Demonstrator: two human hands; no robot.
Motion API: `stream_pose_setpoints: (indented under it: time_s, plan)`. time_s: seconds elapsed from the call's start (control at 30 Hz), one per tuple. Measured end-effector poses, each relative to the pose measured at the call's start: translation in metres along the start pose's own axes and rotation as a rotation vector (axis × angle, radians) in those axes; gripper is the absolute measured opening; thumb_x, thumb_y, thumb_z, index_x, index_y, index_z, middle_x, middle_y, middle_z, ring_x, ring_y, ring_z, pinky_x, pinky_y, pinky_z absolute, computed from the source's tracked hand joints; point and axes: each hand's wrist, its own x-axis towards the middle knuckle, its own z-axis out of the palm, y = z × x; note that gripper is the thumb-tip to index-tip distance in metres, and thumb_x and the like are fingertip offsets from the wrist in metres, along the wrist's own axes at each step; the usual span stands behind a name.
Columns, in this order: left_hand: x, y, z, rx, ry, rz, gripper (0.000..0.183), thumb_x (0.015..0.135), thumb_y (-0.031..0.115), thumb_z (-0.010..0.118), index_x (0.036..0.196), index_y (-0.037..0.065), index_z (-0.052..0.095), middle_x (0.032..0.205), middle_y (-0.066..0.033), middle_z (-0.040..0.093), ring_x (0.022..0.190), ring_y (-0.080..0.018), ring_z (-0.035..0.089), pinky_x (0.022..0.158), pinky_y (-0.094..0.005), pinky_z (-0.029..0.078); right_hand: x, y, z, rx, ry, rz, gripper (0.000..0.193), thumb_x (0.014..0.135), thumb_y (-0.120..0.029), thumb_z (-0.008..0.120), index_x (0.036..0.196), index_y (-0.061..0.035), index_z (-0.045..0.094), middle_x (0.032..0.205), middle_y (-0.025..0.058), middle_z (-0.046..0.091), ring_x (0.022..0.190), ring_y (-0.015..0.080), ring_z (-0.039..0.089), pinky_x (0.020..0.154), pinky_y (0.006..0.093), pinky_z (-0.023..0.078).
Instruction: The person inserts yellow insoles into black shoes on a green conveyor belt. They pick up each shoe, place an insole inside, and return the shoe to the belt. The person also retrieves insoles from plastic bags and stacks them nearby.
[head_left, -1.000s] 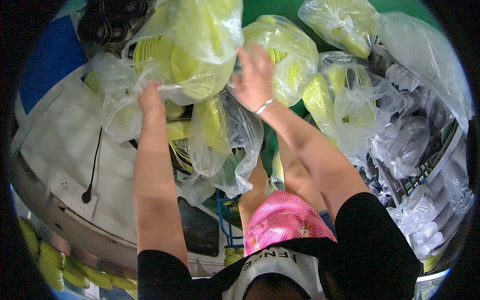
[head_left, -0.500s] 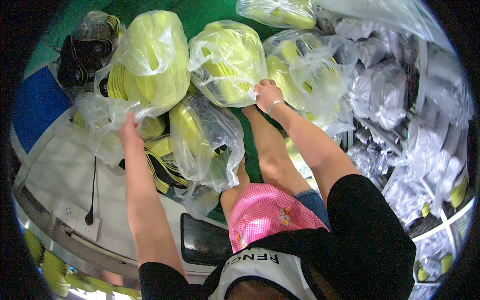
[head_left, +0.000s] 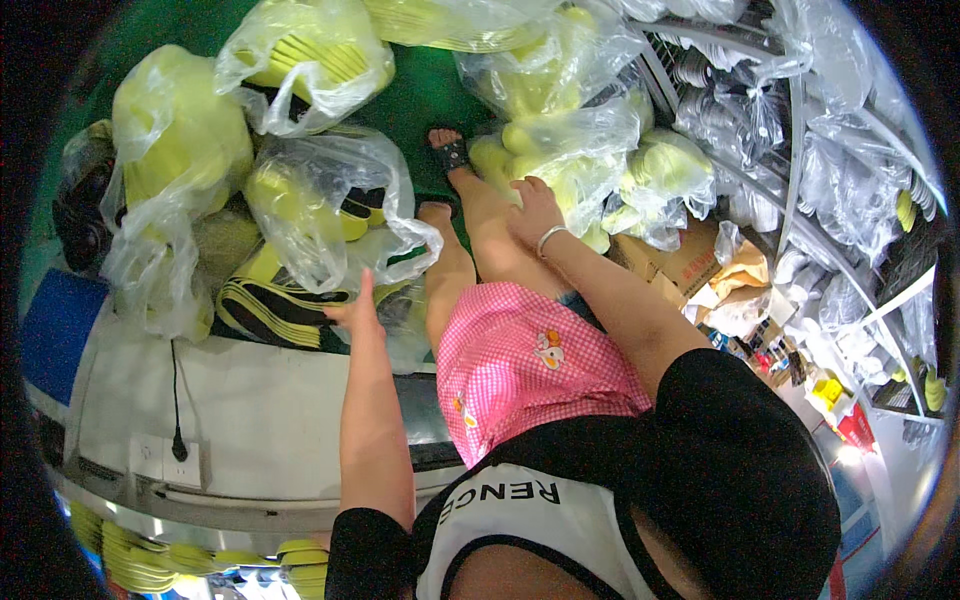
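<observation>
Left hand [head_left: 358,312] reaches forward, fingers spread and loose, palm down, closed on nothing. Fingertips touch or nearly touch the lower skirt of a clear bag [head_left: 325,205] stuffed with yellow-green pieces; cannot tell if film is pinched. Just below and to the hand's left lies a loose stack [head_left: 265,298] of yellow strips with dark edges, unbagged.

Right hand [head_left: 535,208], wristband on, rests flat on the person's own knee, fingers relaxed, holding nothing. Beyond its fingertips, another bag [head_left: 560,140] of the same pieces, near but apart.

Handling judgement, bag by left hand:
- Film thin, slack, crinkled; likely slippery and prone to stretch or tear if grabbed by one small pinch.
- Contents look like soft foam-like shapes, so probably light for its bulk, squashy, not fragile.
- Load will shift and sag; bag has no fixed shape.
- Best hold: gather the loose film at the open mouth hanging toward the hand into a full fist, or cradle from beneath.
- The mouth looks untied; tipping it could spill pieces.

More bags [head_left: 180,150] further left of the hand, on the green floor [head_left: 420,90].
</observation>
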Motion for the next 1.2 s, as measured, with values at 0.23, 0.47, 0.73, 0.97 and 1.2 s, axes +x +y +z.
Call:
stream_pose_setpoints:
  time_s: [0.23, 0.47, 0.73, 0.97, 1.2]
  plan:
    - [0.06, -0.012, 0.025, -0.867, -0.767, -0.085, 0.031, 0.084, 0.025, 0.044, 0.106, 0.004, 0.045, 0.106, -0.0108, 0.049, 0.098, -0.0226, 0.046, 0.081, -0.0358, 0.04, 0.084, 0.104, 0.013, -0.818, 0.122, 0.084, 0.073, 0.069, -0.033, 0.05, 0.133, -0.028, 0.016, 0.135, 0.0129, 0.02, 0.125, 0.0322, 0.016, 0.096, 0.0528, 0.016]
    - [0.016, 0.015, -0.044, -0.399, -0.344, 0.059, 0.02, 0.074, 0.011, 0.057, 0.088, 0.01, 0.044, 0.069, -0.002, 0.046, 0.06, -0.0133, 0.046, 0.054, -0.0293, 0.045, 0.123, 0.064, 0.034, -0.306, 0.249, -0.451, 0.049, 0.074, -0.031, 0.056, 0.115, -0.0067, 0.043, 0.116, 0.0147, 0.044, 0.107, 0.0314, 0.04, 0.092, 0.0388, 0.03]
    - [-0.023, 0.02, -0.003, -0.139, -0.447, 0.226, 0.036, 0.07, 0.015, 0.063, 0.099, 0.003, 0.047, 0.09, -0.0087, 0.051, 0.076, -0.0126, 0.048, 0.065, -0.0251, 0.04, 0.087, -0.165, 0.111, 0.363, -0.452, -0.048, 0.063, 0.067, -0.027, 0.061, 0.117, 0.0032, 0.037, 0.11, 0.0245, 0.048, 0.102, 0.033, 0.048, 0.086, 0.033, 0.037]
    - [0.054, 0.054, -0.049, -0.17, 0.051, 0.361, 0.071, 0.069, 0.028, 0.062, 0.121, -0.003, 0.026, 0.112, -0.023, 0.047, 0.104, -0.0343, 0.046, 0.089, -0.0365, 0.035, 0.15, -0.123, 0.126, 0.319, -0.308, -0.298, 0.026, 0.071, -0.009, 0.045, 0.095, -0.0028, 0.054, 0.089, 0.0214, 0.057, 0.085, 0.0361, 0.054, 0.075, 0.0378, 0.042]
    - [0.065, 0.083, -0.096, -0.264, -0.084, 0.371, 0.068, 0.064, 0.019, 0.061, 0.12, -0.001, 0.027, 0.078, -0.0117, 0.056, 0.06, -0.0177, 0.054, 0.054, -0.0274, 0.045, 0.112, -0.162, 0.096, 0.106, -0.298, -0.405, 0.027, 0.071, -0.005, 0.045, 0.096, -0.0032, 0.052, 0.089, 0.0212, 0.056, 0.086, 0.0366, 0.053, 0.074, 0.04, 0.042]
